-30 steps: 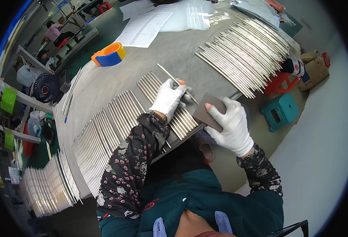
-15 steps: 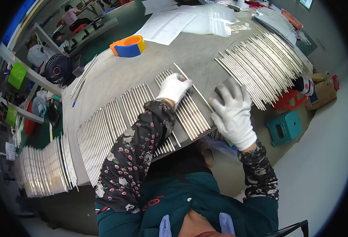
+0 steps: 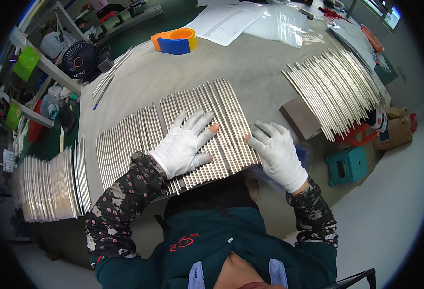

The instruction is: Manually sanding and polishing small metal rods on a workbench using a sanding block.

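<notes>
Long silvery metal rods (image 3: 125,149) lie side by side in a wide row along the near part of the grey table (image 3: 140,91). My left hand (image 3: 183,144), in a white glove with bare fingertips, rests flat across the rods with its fingers spread. At the row's right end is my right hand (image 3: 279,154), gloved the same way. Its fingers are loosely bent and apart, with one bare fingertip by the outermost rod; I cannot tell whether it presses on it. The glove hides part of that rod's near end.
To the right lies another pile of rods (image 3: 337,91) beside a dark block (image 3: 301,118). Wrapped rods (image 3: 48,188) are at far left. An orange and blue ring-shaped holder (image 3: 176,42), papers (image 3: 226,21) and a fan (image 3: 78,60) stand farther back. A teal stool (image 3: 346,166) is at right.
My left hand has come back from the rods' far ends and now lies flat on them. My right hand has moved in to the row's right end. The lone slanted rod now lies against the others.
</notes>
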`<state>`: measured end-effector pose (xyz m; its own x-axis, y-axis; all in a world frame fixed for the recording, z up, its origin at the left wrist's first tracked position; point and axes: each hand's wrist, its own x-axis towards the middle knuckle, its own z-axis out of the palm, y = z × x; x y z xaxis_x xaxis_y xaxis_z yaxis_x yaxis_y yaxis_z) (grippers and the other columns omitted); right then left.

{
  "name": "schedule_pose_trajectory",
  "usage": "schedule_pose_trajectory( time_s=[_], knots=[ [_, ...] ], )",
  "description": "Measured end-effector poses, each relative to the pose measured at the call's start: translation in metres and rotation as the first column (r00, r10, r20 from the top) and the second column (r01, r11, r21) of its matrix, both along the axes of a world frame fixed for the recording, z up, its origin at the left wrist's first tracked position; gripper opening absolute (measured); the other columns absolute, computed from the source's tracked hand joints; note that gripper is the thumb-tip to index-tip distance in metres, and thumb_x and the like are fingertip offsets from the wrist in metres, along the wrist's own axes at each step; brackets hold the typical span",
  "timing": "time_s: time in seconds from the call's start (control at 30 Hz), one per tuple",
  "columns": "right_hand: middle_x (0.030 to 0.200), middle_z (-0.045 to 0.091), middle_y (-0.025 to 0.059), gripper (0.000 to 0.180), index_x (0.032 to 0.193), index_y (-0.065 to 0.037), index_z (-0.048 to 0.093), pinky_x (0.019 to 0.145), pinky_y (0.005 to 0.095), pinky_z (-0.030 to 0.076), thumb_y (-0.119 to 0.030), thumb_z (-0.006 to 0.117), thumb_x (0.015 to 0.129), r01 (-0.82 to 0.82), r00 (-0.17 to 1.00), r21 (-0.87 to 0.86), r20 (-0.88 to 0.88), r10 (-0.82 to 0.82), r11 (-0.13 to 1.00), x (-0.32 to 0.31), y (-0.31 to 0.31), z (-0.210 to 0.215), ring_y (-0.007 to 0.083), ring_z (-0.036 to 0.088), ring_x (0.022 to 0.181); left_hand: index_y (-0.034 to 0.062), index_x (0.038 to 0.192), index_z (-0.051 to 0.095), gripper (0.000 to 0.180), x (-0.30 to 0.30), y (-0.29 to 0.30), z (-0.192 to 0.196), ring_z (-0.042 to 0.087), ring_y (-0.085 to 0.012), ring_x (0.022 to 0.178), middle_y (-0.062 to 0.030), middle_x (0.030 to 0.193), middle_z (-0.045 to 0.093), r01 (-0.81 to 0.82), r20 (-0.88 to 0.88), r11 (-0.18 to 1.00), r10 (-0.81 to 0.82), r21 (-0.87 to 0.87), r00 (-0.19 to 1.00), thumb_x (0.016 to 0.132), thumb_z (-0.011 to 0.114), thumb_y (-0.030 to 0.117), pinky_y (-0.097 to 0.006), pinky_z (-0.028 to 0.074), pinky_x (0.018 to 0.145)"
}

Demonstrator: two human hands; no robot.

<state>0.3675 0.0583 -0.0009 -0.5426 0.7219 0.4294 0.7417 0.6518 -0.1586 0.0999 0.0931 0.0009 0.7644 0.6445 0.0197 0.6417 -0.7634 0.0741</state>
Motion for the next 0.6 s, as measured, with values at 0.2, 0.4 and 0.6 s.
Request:
schedule_pose_trajectory(
  time_s=[0.2,0.4,0.6],
  knots=[
    [0.116,0.058,0.0156,0.044,0.110,-0.005,0.060,0.095,0.0440,0.039,-0.022,0.070,0.071,0.027,0.998,-0.048,-0.059,-0.030,0.998,-0.010,-0.015,0.006,0.0318,0.052,0.114,0.0121,0.147,0.022,0.077,-0.019,-0.009,-0.002,0.023,-0.0409,0.137,-0.0202,0.149,0.024,-0.005,0.038,1.000,0.005,0.001,0.999,0.087,0.049,0.051,-0.057,0.013,0.111],
    [0.121,0.055,0.0165,0.067,0.119,-0.005,0.054,0.101,0.0461,0.034,-0.036,0.078,0.064,-0.015,0.997,-0.143,0.068,0.025,0.990,-0.008,-0.008,0.004,0.0319,0.047,0.121,0.0118,0.147,0.022,0.076,-0.018,-0.011,0.001,0.024,-0.0402,0.137,-0.0196,0.150,0.024,-0.012,0.032,1.000,0.012,0.018,0.999,0.086,0.050,0.049,-0.057,0.013,0.111],
    [0.120,0.055,0.0165,0.067,0.117,-0.005,0.055,0.100,0.0465,0.035,-0.033,0.079,0.062,-0.097,0.992,-0.134,0.070,0.107,0.986,-0.009,-0.001,0.005,0.0316,0.049,0.119,0.0101,0.146,0.025,0.078,-0.015,-0.010,0.000,0.023,-0.0389,0.138,-0.0194,0.150,0.024,-0.020,-0.018,1.000,0.020,-0.008,1.000,0.083,0.055,0.045,-0.056,0.014,0.111]
  ],
)
